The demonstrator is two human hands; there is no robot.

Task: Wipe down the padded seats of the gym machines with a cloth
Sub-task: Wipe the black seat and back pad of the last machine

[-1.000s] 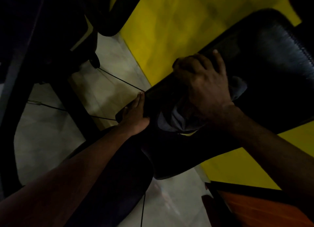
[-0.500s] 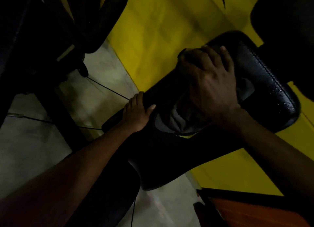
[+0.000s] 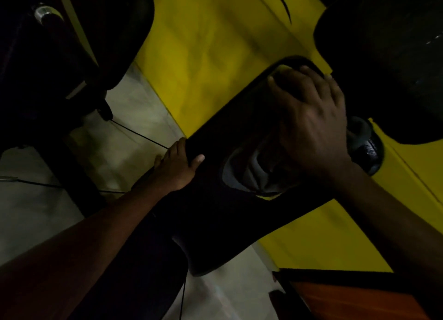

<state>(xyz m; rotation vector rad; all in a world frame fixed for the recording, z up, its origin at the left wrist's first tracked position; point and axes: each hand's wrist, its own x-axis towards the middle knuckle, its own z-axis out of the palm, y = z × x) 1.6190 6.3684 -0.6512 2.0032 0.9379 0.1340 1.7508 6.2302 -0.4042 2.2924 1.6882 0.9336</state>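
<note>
A black padded seat [image 3: 230, 137] runs across the middle of the dim view, slanting up to the right. My right hand [image 3: 311, 128] presses a grey cloth [image 3: 249, 173] flat on the pad near its far end, fingers spread. Part of the cloth bunches out below my palm, and a fold [image 3: 359, 128] shows past my wrist. My left hand [image 3: 177, 168] grips the pad's left edge, thumb on top and fingers under the rim.
A second black pad [image 3: 383, 63] hangs at the upper right. A dark machine frame [image 3: 60, 56] with a chrome bar end [image 3: 45, 12] stands at the left. Thin cables [image 3: 141, 135] cross the pale floor. A yellow wall [image 3: 215, 44] lies behind, an orange panel [image 3: 359, 303] at lower right.
My right hand has slid the cloth up along the pad toward its far end. The view has shifted, so the pad sits lower and more to the left. My left hand keeps its grip.
</note>
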